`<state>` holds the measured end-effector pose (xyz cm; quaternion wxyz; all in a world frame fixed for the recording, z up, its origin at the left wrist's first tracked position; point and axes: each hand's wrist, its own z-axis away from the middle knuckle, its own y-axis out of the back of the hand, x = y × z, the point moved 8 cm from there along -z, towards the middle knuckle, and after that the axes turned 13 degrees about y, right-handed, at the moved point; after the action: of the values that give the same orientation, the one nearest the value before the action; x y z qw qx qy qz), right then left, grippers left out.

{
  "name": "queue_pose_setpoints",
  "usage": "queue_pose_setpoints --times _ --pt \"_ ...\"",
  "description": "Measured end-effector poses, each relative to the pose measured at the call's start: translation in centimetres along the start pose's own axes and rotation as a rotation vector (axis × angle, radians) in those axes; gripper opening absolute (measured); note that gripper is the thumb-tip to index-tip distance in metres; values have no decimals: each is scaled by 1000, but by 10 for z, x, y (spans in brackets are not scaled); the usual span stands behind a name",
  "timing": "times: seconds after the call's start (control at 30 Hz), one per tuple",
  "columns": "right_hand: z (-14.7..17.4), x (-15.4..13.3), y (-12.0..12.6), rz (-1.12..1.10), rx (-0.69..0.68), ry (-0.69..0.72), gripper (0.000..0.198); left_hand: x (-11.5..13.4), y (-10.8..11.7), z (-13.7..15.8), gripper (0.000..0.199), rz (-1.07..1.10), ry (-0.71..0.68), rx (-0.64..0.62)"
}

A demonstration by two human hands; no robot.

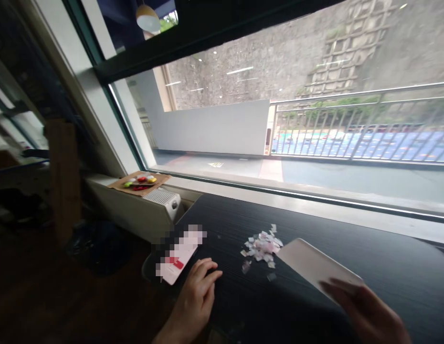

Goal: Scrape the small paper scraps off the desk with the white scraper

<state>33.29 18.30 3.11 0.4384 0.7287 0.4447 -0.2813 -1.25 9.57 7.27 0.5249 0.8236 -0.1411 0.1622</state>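
Observation:
My right hand (365,303), slightly blurred, grips the near end of a pale flat card (318,267) with rounded corners. The card is tilted over the dark table (243,301), its far end beside a loose pile of small pale pink and white paper-like pieces (264,247). A few pieces lie scattered around the pile. At the table's left, my left hand (200,289) holds nothing, with its fingers apart and bent a little. Just beyond it lies a flat pinkish-white packet (177,263) with a red mark; part of it is pixelated.
Behind the table runs a white window sill (297,205) below a large window. To the left, a radiator (164,200) stands beside brown paper (116,184) carrying small colourful items (142,180). A tall cardboard piece (64,177) stands farther left.

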Motion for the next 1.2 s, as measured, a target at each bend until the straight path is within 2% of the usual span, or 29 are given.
queue_pose_setpoints --times 0.1,0.23,0.47,0.63,0.77,0.93,1.1,1.2 --pt "-6 -9 -2 -33 -80 -36 24 -5 -8 -5 31 34 -27 39" --pt "-18 -30 -18 -36 -254 85 26 -12 -9 -4 28 20 -52 88" --pt "-18 -36 -19 46 -353 162 22 -11 -8 -2 27 0 -62 96" --pt "-10 -31 -11 -44 -247 78 23 -12 -10 -5 28 25 -2 55" --pt "-4 -35 -20 -109 -293 33 23 -11 -11 -16 23 38 60 5" --pt "-5 -33 -19 -90 -231 -10 29 -6 -15 -27 22 27 62 27" --pt "-8 -32 -35 -71 -369 -6 28 -9 -20 -26 24 21 39 58" --pt "-8 -34 -26 -36 -443 -23 27 -10 -20 -26 23 14 19 78"
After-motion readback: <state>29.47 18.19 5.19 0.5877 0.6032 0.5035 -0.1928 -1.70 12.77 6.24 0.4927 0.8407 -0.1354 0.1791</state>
